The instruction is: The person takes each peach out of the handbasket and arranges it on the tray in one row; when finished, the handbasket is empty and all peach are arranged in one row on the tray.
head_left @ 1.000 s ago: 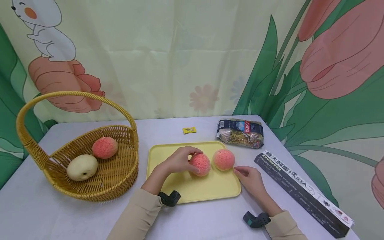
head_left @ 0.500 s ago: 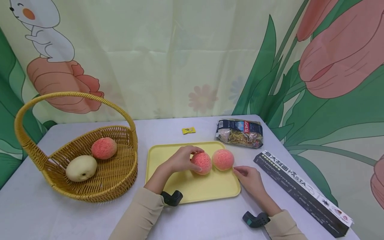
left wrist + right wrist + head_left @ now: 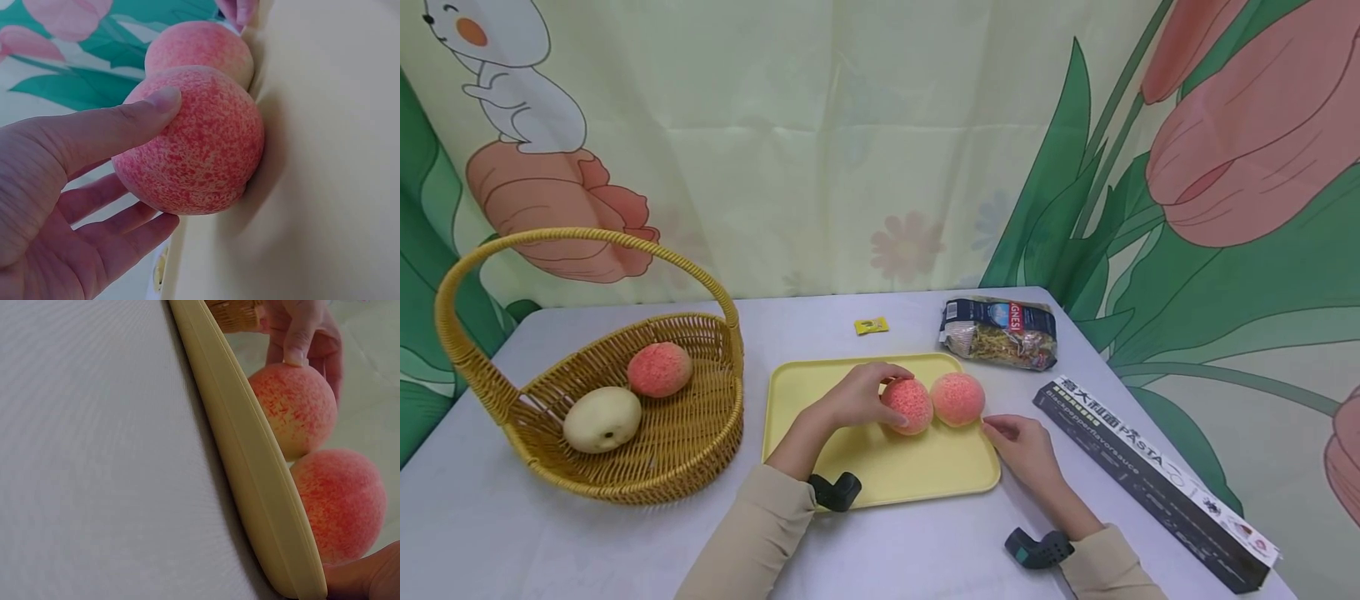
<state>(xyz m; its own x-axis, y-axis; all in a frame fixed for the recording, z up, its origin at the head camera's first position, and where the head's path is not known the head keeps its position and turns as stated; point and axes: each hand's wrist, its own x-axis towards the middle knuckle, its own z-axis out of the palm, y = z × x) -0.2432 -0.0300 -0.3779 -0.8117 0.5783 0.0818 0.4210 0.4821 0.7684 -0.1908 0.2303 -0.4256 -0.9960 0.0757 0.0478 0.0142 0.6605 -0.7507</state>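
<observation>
My left hand (image 3: 861,395) holds a pink peach (image 3: 194,144) with the thumb on one side and fingers round the other. That peach is low over the right part of a yellow tray (image 3: 925,479). A second peach (image 3: 958,399) sits on the tray just to its right, and the two look close together in the head view. My right hand (image 3: 1021,443) is at the tray's right edge, thumb and forefinger pinching the rim. In the right wrist view both peaches show beyond the tray's side, the second one (image 3: 340,503) nearer the right hand.
A wicker basket (image 3: 700,433) on the left holds a pink peach (image 3: 659,369) and a pale round fruit (image 3: 602,419). Behind the tray lie a small yellow packet (image 3: 871,326) and a bag of pasta (image 3: 997,332). A long black pasta box (image 3: 1157,483) lies at the right.
My left hand has shifted slightly right with its peach, closing the gap to the second peach. The right hand stays at the tray's edge.
</observation>
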